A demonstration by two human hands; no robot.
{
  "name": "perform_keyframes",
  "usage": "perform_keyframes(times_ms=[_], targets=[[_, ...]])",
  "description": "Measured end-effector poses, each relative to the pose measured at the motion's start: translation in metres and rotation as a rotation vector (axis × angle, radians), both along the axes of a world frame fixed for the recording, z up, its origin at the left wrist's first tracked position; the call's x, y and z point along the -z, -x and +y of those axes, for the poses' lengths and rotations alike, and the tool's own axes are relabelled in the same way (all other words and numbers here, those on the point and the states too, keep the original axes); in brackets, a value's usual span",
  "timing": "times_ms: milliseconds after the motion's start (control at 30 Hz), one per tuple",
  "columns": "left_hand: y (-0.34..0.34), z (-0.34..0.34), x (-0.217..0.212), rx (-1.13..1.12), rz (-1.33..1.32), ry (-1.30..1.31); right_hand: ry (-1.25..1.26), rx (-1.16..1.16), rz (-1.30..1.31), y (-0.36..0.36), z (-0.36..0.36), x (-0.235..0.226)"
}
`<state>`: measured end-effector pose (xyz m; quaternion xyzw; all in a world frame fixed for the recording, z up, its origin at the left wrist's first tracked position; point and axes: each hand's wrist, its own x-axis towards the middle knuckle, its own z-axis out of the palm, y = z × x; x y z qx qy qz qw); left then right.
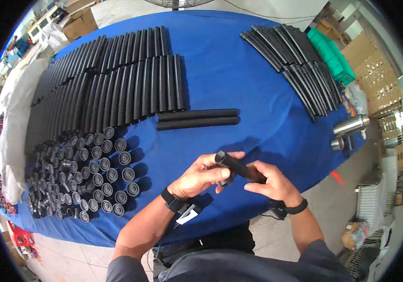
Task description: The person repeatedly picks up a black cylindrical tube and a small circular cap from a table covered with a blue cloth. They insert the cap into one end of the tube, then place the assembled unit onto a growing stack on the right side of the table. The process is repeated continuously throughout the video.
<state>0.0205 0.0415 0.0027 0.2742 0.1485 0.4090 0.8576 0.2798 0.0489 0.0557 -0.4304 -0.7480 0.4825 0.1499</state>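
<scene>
My left hand [196, 178] and right hand [275, 182] pinch a black tube [234, 165]; caps [98, 179] crowd lower left, loose tubes [196, 124] mid-frame.

A smooth black cylindrical tube, plastic-looking, [237, 168] is held aslant between the left hand [197, 178] and the right hand [275, 184]; its round end faces up and to the left, above the left fingers, while its other end runs down into the right grasp; just below it, by the left thumb, sits a short black rounded piece [228, 180], partly hidden, its exact form unclear.
</scene>
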Motion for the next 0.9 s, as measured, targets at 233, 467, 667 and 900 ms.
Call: perform_keyframes(times_ms=[233,467,667,900], targets=[[0.006,0.0,0.009,0.137,-0.157,-0.108,-0.052,0.286,0.046,0.011,-0.038,0.011],[0.011,0.0,0.009,0.12,-0.188,-0.145,0.124,0.239,0.142,0.003,-0.037,0.012],[0.011,0.0,0.011,0.106,-0.22,-0.162,0.053,0.224,0.082,-0.001,-0.035,0.021],[0.009,-0.001,0.013,0.114,-0.206,-0.104,-0.189,0.048,-0.059,0.027,-0.036,-0.02]])
